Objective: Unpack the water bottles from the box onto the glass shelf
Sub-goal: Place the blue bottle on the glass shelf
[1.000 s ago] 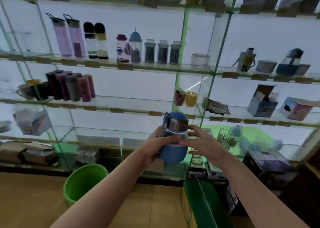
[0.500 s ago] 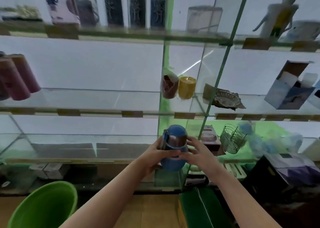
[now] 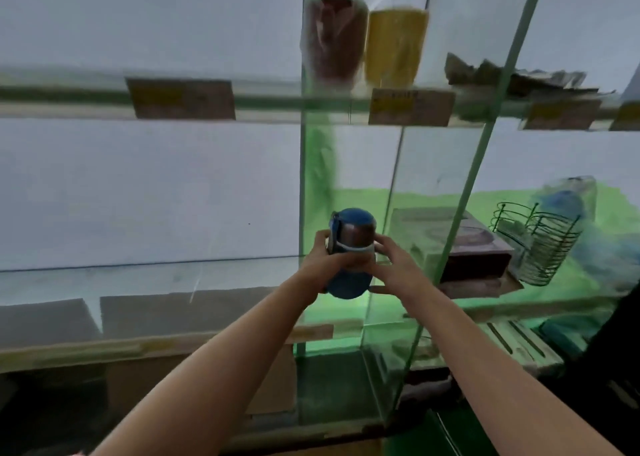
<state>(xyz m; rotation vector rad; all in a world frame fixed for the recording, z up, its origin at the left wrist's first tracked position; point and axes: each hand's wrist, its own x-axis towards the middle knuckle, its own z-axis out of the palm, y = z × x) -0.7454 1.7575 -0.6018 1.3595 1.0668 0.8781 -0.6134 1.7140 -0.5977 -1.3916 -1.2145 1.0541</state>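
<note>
Nearest to my camera, both bare forearms run up and inward from the bottom edge, converging at mid-frame. I note the left hand (image 3: 320, 265) wrapped round the left side of a round-bodied blue water bottle with a metallic collar and blue domed cap (image 3: 349, 255), fingers curled on its body and the thumb up by the collar. The right hand (image 3: 394, 268) closes on the opposite side, fingertips (image 3: 379, 248) against the collar band, wrist slightly bent. The bottle is clamped between the two hands, roughly upright with its cap tilted a little left, held in the air in front of the green-edged vertical glass divider (image 3: 304, 185); its base is clear of any surface that I can see.

Just beyond and below the bottle lies the clear glass shelf (image 3: 149, 279), with blurred brown cartons under it. Right of the divider, on the same level, stand a brown boxed item (image 3: 460, 248) and a dark wire basket (image 3: 540, 244).

Farther up, the upper glass shelf (image 3: 69, 95) carries price tags on its front edge, and a reddish-brown tumbler (image 3: 332, 40) stands just beside a yellow tumbler (image 3: 394, 47).
</note>
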